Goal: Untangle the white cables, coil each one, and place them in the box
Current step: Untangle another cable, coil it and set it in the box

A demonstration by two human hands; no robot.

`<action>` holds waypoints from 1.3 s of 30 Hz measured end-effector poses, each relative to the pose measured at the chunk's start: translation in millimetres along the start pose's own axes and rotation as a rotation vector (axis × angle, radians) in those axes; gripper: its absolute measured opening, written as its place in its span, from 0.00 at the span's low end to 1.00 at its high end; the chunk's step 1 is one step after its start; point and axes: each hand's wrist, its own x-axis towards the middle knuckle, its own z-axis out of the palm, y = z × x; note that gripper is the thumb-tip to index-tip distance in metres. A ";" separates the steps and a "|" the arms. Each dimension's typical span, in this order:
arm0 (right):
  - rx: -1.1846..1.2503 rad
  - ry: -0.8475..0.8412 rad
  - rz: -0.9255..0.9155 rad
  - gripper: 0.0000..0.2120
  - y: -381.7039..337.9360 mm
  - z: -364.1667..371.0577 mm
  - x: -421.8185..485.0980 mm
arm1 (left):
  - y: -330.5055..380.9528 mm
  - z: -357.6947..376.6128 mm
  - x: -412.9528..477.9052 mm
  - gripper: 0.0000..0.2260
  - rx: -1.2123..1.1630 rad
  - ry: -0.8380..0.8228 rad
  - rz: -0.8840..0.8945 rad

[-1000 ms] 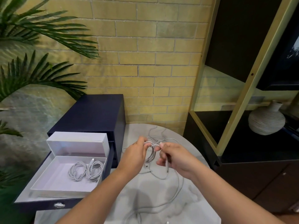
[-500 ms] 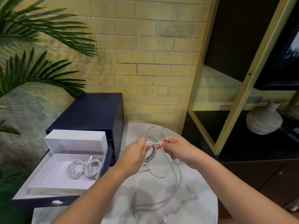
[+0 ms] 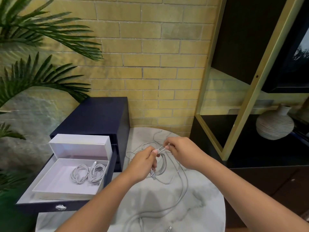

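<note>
The left hand [image 3: 142,164] is closing its grip round the top of a small coil [image 3: 163,166] of white cable, held just above the marble bench [image 3: 200,206], with the loops hanging below the fingers and a connector [image 3: 152,174] dangling at their lower edge. The right hand [image 3: 180,153] is pinching the cable right beside that grip, at the top of the loops, apparently feeding the next turn. The loose cable [image 3: 184,186] is trailing from the coil down across the bench toward the near edge, where it is crossing other strands, so some tangle is probably remaining there. The cable is looking light, thin and limp; it is likely sagging wherever it is unsupported and springing open if the loops are released, so the sound place to hold is across all the turns at once, as the left hand is doing. The sheath is probably a little slick, so a firm pinch near the coil is serving better than a hold far down the slack. Two coiled cables [image 3: 88,174] are already lying side by side in the open white box [image 3: 50,186], which is sitting in the pulled-out drawer [image 3: 33,202] to the left.
</note>
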 end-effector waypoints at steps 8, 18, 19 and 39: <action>-0.209 0.167 -0.332 0.07 6.4 5.8 0.9 | 13.2 5.0 1.8 0.16 0.174 0.081 -0.010; 0.116 0.289 -0.048 0.05 26.2 0.1 -0.8 | 32.9 -5.3 3.7 0.15 0.187 0.053 0.039; 0.170 0.279 -0.021 0.04 25.9 1.8 -2.5 | 32.3 -4.3 3.2 0.15 0.187 0.084 0.042; 0.908 0.171 0.360 0.05 2.4 41.1 -13.6 | 27.8 -0.4 11.4 0.18 0.154 0.191 0.048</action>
